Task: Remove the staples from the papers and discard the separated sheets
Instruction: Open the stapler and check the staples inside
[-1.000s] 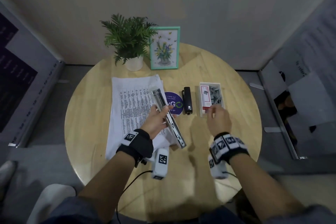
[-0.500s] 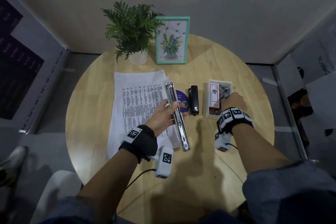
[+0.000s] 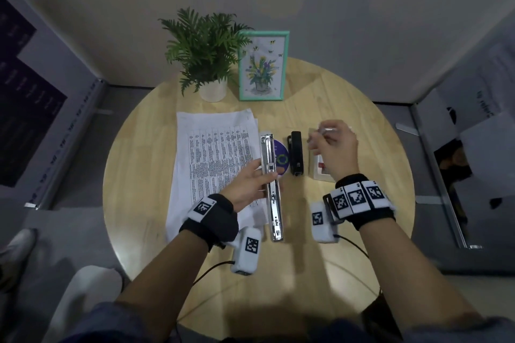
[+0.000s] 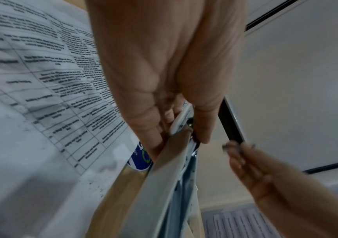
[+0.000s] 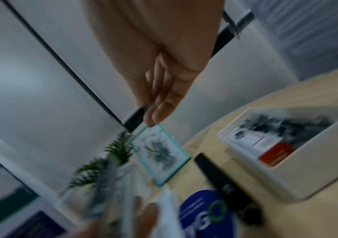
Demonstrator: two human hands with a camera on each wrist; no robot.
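Left hand (image 3: 248, 185) grips a long silver stapler (image 3: 271, 186), opened out flat — fingers wrapped under it, thumb on top, held just above the right edge of the papers (image 3: 214, 159). Papers lie in a loose stack on the round wooden counter (image 3: 145, 164), left of centre, printed table facing up. Left wrist view shows the same grasp close up (image 4: 164, 80), metal rail running out past the fingers.

Right hand (image 3: 334, 147) is raised over the white tray (image 3: 320, 174), fingertips pinched on a small strip of staples (image 3: 328, 129) — blurred, hard to read in the head view; left wrist view shows a small grey piece (image 4: 228, 147) at the fingertips. Right wrist view is motion-blurred; fingers (image 5: 164, 104) pressed together pointing down.

Tray holds loose dark staples and a red-and-white box (image 5: 276, 153). Black stapler (image 3: 296, 156) lies between the tray and a blue round sticker (image 3: 280, 157). Potted plant (image 3: 206, 56) and framed flower picture (image 3: 263, 65) stand at the far edge.
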